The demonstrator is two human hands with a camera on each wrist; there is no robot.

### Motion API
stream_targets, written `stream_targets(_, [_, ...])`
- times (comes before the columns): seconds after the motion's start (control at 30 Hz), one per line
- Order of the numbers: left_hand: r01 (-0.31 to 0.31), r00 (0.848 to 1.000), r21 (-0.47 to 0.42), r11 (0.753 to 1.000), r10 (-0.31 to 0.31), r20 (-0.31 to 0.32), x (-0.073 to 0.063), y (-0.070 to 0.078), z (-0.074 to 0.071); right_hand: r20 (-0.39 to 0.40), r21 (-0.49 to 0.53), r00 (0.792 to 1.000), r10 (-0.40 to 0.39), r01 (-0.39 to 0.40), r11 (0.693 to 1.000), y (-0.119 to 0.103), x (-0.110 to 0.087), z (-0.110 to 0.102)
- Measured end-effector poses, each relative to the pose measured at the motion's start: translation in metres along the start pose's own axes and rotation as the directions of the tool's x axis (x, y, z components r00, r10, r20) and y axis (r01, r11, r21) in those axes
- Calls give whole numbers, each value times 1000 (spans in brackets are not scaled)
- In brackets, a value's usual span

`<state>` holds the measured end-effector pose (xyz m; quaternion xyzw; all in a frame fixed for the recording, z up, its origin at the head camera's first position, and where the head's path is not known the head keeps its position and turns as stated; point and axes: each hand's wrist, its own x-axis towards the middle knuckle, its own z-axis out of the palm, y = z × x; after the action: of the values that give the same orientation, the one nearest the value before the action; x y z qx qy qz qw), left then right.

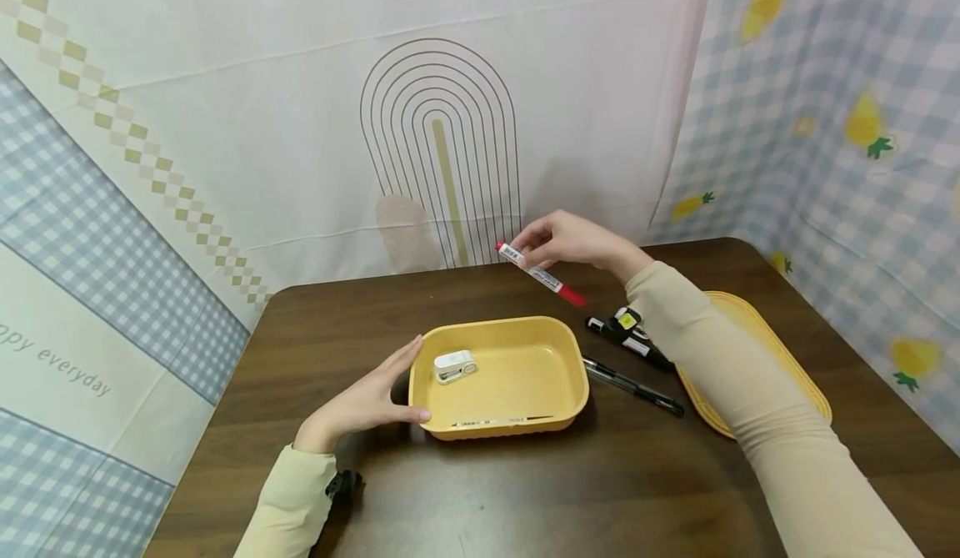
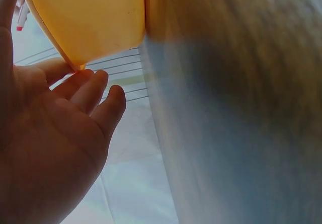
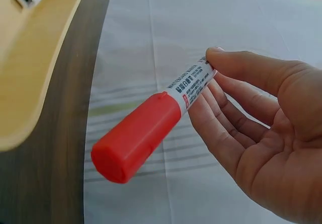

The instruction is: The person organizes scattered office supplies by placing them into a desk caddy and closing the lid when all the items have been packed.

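Note:
My right hand [image 1: 566, 239] pinches a red-capped whiteboard marker [image 1: 542, 274] between thumb and fingers, above the table's back part, right of the yellow tray [image 1: 517, 433]. In the right wrist view the marker's red cap [image 3: 136, 138] points toward the camera and the white printed barrel sits at my fingertips. My left hand [image 1: 367, 408] rests on the tray's left end, fingers and thumb spread and fairly straight along its rim. Inside the tray, a small white stapler [image 1: 454, 366] lies at the left. A thin, partly hidden strip lies along the tray's near wall.
Right of the tray, a black marker [image 1: 630, 343] lies beside a small black-and-yellow item [image 1: 627, 319], partly hidden by my sleeve. Nearer lies a black pen [image 1: 633, 387]. A yellow lid-like piece [image 1: 787, 374] sits under my right forearm. A patterned cloth hangs behind the table.

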<state>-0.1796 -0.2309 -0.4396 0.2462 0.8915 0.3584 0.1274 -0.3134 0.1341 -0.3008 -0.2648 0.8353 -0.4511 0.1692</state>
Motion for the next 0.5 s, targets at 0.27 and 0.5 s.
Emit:
stream_targets(0.27, [-15, 1000, 8, 1000, 15, 0, -1, 0, -1, 56, -35, 998, -35, 37, 999, -16, 15, 19])
stream_targets(0.5, [-7, 1000, 9, 1000, 7, -14, -7, -3, -3, 129, -57, 989, -79, 87, 995, -35, 30, 44])
